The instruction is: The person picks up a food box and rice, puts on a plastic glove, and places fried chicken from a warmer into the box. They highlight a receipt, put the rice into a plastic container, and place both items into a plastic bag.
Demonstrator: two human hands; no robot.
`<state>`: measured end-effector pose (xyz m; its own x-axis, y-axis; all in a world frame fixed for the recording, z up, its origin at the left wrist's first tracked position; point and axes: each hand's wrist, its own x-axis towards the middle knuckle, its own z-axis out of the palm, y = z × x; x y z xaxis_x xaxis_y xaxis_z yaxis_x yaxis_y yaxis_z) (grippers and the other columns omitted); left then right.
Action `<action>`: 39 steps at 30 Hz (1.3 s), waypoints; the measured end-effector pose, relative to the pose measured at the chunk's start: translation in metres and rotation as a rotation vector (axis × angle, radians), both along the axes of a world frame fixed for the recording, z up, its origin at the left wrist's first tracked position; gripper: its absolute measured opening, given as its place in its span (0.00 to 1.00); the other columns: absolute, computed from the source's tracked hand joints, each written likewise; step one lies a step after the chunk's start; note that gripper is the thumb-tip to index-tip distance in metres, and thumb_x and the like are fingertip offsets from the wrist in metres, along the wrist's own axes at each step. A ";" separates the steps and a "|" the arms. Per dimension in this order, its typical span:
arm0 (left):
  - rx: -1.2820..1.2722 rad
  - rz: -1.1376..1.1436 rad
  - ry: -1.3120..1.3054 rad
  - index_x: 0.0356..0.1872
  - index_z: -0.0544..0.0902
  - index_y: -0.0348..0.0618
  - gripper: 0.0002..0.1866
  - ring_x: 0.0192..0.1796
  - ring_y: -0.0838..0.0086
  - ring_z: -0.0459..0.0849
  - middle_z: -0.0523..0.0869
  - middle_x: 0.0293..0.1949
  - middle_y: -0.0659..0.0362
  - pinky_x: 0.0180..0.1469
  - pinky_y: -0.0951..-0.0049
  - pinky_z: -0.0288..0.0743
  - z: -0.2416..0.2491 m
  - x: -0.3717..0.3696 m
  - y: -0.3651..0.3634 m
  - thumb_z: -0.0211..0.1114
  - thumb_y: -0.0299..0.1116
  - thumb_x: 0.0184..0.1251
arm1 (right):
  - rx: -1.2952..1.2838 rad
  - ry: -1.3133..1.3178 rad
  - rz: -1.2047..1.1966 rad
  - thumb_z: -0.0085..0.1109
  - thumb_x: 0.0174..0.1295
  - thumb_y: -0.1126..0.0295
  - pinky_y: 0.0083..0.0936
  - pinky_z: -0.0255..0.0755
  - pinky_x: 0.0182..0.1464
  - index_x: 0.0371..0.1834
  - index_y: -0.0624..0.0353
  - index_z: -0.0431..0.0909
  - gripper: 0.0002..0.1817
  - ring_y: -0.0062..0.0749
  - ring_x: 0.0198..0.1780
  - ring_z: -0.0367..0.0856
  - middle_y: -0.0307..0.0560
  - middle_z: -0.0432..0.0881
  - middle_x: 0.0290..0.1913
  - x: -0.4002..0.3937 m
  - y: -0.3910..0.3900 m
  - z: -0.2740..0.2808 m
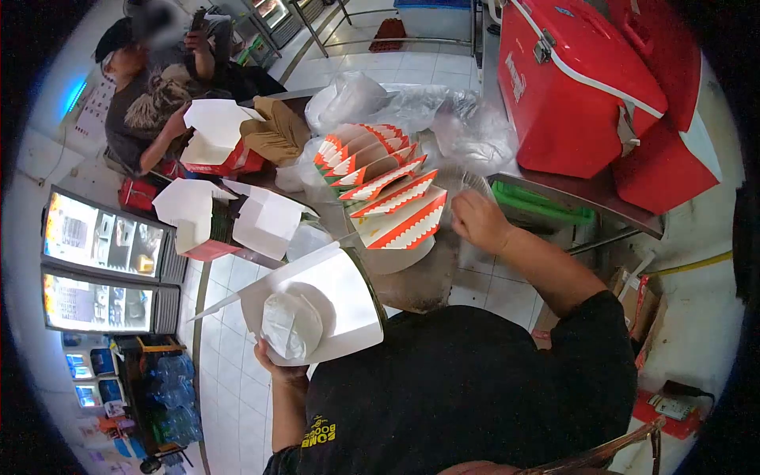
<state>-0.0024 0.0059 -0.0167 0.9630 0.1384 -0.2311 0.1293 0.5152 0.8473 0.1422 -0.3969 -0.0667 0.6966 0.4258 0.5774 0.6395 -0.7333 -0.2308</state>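
Note:
My left hand (277,360) grips the lower edge of an open white takeaway box (348,309), its flap raised toward the left. Inside lies a round bundle wrapped in white paper (291,324). My right hand (479,220) is closed, fingers curled, beside some clear plastic (469,180); whether the fingers pinch it is hidden. Just left of that hand stands a row of paper food sleeves (402,222) with orange-red and white zigzag edges.
Open boxes (273,222) stand to the left on the metal table (412,285). Clear plastic bags (475,131) lie at the back, near a brown paper bag (275,131). Red cooler boxes (574,95) stand at the right. Across the table is another person (134,119).

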 end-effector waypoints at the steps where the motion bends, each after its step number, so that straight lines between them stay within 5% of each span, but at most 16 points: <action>1: 0.003 0.008 0.010 0.63 0.58 0.52 0.42 0.60 0.56 0.65 0.64 0.60 0.54 0.57 0.51 0.63 0.001 0.000 -0.002 0.47 0.64 0.47 | 0.018 0.027 -0.052 0.56 0.44 0.70 0.35 0.71 0.40 0.35 0.65 0.68 0.15 0.45 0.39 0.73 0.52 0.71 0.36 0.002 0.003 -0.001; 11: -0.002 0.008 0.020 0.63 0.59 0.49 0.42 0.58 0.55 0.67 0.66 0.59 0.53 0.56 0.51 0.65 -0.002 0.000 0.002 0.49 0.61 0.46 | -0.133 0.226 0.009 0.52 0.47 0.72 0.37 0.73 0.37 0.38 0.69 0.66 0.15 0.50 0.36 0.75 0.57 0.69 0.38 0.002 0.012 0.002; 17: -0.058 0.071 0.074 0.62 0.59 0.47 0.41 0.58 0.56 0.68 0.66 0.58 0.51 0.56 0.52 0.66 -0.001 0.002 0.001 0.50 0.59 0.46 | -0.155 0.380 -0.135 0.52 0.48 0.71 0.36 0.73 0.40 0.46 0.68 0.65 0.21 0.50 0.42 0.74 0.62 0.67 0.50 0.008 0.009 0.006; 20: -0.056 0.021 0.006 0.62 0.59 0.47 0.41 0.58 0.56 0.68 0.66 0.58 0.51 0.55 0.53 0.66 -0.001 0.006 -0.001 0.50 0.59 0.46 | 0.025 0.474 -0.179 0.49 0.52 0.68 0.44 0.71 0.39 0.43 0.66 0.65 0.17 0.54 0.35 0.75 0.58 0.69 0.40 0.010 0.010 0.014; 26: -0.088 0.070 0.052 0.62 0.59 0.48 0.42 0.57 0.55 0.69 0.66 0.58 0.52 0.54 0.53 0.68 -0.005 0.006 -0.001 0.50 0.61 0.45 | -0.069 0.384 0.037 0.56 0.52 0.55 0.42 0.69 0.45 0.45 0.64 0.65 0.25 0.55 0.41 0.75 0.59 0.69 0.47 -0.006 0.021 0.017; 29: -0.078 0.040 0.074 0.62 0.59 0.48 0.43 0.57 0.55 0.69 0.66 0.58 0.51 0.53 0.52 0.68 -0.008 0.004 0.005 0.50 0.61 0.44 | -0.253 0.507 -0.168 0.58 0.50 0.52 0.39 0.69 0.46 0.47 0.61 0.66 0.28 0.52 0.43 0.75 0.57 0.72 0.48 -0.017 0.027 0.029; 32: -0.074 0.077 0.079 0.62 0.59 0.49 0.43 0.57 0.55 0.69 0.67 0.58 0.52 0.53 0.51 0.69 -0.007 0.003 0.004 0.51 0.61 0.43 | -0.121 0.813 -0.108 0.58 0.50 0.52 0.38 0.69 0.44 0.47 0.58 0.69 0.26 0.48 0.43 0.76 0.53 0.76 0.44 -0.015 0.017 0.025; 39: -0.084 0.096 0.057 0.62 0.59 0.48 0.43 0.58 0.55 0.68 0.66 0.59 0.52 0.55 0.52 0.67 -0.004 0.004 0.001 0.51 0.61 0.44 | -0.091 0.863 0.042 0.54 0.54 0.55 0.40 0.70 0.42 0.43 0.58 0.72 0.19 0.50 0.41 0.76 0.55 0.78 0.40 -0.014 0.004 0.033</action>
<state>0.0015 0.0066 -0.0212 0.9313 0.2076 -0.2995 0.1222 0.5963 0.7934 0.1281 -0.3933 -0.0339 0.8582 0.4796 -0.1831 0.2948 -0.7523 -0.5891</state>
